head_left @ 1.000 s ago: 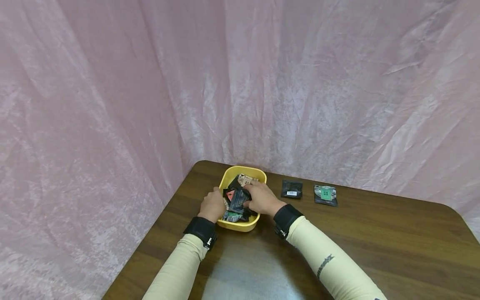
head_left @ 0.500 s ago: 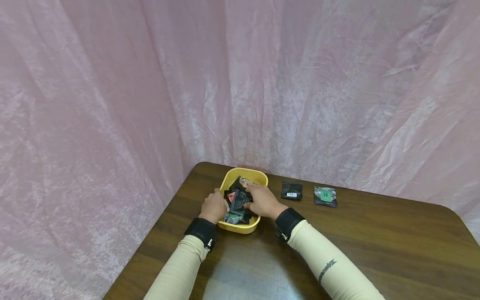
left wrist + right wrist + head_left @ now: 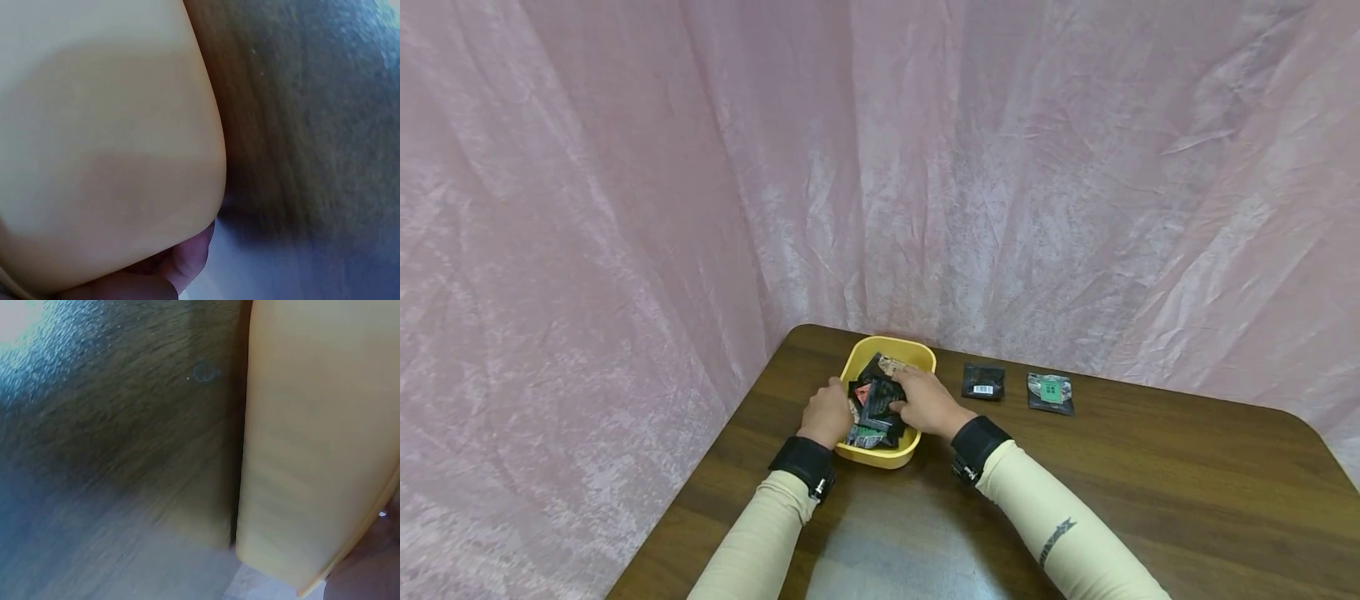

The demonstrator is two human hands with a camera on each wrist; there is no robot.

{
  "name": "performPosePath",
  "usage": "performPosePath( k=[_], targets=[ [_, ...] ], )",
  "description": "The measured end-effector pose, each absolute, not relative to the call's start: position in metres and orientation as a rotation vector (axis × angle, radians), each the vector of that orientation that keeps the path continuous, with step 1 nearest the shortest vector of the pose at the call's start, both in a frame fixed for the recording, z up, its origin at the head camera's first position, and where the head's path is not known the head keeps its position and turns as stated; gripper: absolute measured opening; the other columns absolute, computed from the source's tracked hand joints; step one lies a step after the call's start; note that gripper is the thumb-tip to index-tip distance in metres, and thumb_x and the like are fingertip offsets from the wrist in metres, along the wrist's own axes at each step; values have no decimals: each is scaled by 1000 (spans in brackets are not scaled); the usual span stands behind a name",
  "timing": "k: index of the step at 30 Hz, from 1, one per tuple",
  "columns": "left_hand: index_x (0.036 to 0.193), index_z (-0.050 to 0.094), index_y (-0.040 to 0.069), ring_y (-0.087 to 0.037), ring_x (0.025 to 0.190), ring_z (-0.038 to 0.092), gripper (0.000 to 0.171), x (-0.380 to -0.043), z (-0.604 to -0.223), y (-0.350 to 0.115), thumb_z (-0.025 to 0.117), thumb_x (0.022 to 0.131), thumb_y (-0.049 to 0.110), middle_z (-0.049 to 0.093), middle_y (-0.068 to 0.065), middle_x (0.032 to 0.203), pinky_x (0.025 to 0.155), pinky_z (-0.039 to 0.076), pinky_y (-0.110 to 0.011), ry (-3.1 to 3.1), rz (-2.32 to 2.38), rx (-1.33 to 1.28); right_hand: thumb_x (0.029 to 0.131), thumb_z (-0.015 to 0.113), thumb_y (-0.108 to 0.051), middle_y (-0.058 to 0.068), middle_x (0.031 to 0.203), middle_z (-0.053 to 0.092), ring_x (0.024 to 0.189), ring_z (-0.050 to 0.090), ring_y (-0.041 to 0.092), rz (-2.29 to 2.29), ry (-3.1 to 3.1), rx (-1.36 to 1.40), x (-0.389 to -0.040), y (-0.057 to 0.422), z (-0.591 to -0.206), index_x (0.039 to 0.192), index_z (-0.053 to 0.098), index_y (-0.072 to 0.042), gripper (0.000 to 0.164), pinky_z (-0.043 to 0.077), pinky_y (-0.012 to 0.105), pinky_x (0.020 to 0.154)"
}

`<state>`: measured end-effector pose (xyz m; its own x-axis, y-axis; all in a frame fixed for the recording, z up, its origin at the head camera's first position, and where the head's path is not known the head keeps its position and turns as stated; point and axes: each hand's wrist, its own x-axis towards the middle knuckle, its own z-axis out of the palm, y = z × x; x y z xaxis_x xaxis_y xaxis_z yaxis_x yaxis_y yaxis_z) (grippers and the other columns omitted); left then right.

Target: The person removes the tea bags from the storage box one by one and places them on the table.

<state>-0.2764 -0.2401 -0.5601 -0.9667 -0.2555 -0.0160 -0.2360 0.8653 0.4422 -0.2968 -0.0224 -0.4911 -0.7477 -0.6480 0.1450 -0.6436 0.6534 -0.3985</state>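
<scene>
A yellow plastic bin (image 3: 880,458) stands near the far left corner of the table, with several small black sachets (image 3: 863,437) heaped inside. My left hand (image 3: 826,414) holds the bin's left rim; in the left wrist view its fingers (image 3: 190,259) show below the bin wall (image 3: 119,156). Over the right rim reaches my right hand (image 3: 928,402), its thumb and fingers around the right side of a dark sachet (image 3: 878,402) on top of the heap. The fingertips are partly hidden among the sachets. From the right wrist, mostly the bin's outer wall (image 3: 312,425) shows.
To the right of the bin, a black sachet with a barcode label (image 3: 983,382) and another with a green square (image 3: 1051,392) lie apart on the brown wooden table (image 3: 1150,467). A pink curtain (image 3: 1037,183) hangs behind and along the left side.
The dark sachet at my right hand has tilted, its near edge now catching light. My right fingers have shifted slightly; my left hand keeps its place on the rim.
</scene>
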Motion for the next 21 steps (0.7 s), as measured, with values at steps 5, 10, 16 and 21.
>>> performPosePath(
  k=[5, 10, 16, 21],
  targets=[
    [120, 54, 0, -48, 100, 75, 36, -274, -560, -239, 71, 90, 11, 73, -29, 109, 83, 59, -62, -2960, -684, 364, 99, 74, -18, 17, 138, 68, 134, 62, 34, -708, 2841, -1115, -295, -21, -490, 136, 65, -1, 41, 48, 49, 117],
    [118, 56, -1, -50, 98, 75, 33, -269, -553, -236, 71, 89, 7, 74, -31, 108, 80, 59, -63, -2943, -689, 369, 101, 69, -12, 14, 127, 68, 121, 64, 28, -789, 2792, -1109, -294, -19, -487, 130, 66, -3, 31, 53, 48, 106],
    [121, 54, -2, -50, 102, 74, 35, -268, -553, -233, 70, 90, 7, 73, -32, 111, 82, 58, -63, -2962, -713, 372, 104, 66, -12, 9, 118, 64, 105, 63, 22, -907, 2801, -1081, -292, -9, -478, 127, 65, -5, 24, 54, 44, 95],
    [122, 55, -3, -49, 100, 74, 35, -262, -539, -232, 69, 91, 6, 73, -31, 111, 81, 59, -62, -2979, -729, 384, 107, 62, -16, 10, 122, 61, 98, 61, 22, -1109, 2844, -1013, -292, 8, -466, 130, 62, -6, 25, 52, 42, 87]
  ],
)
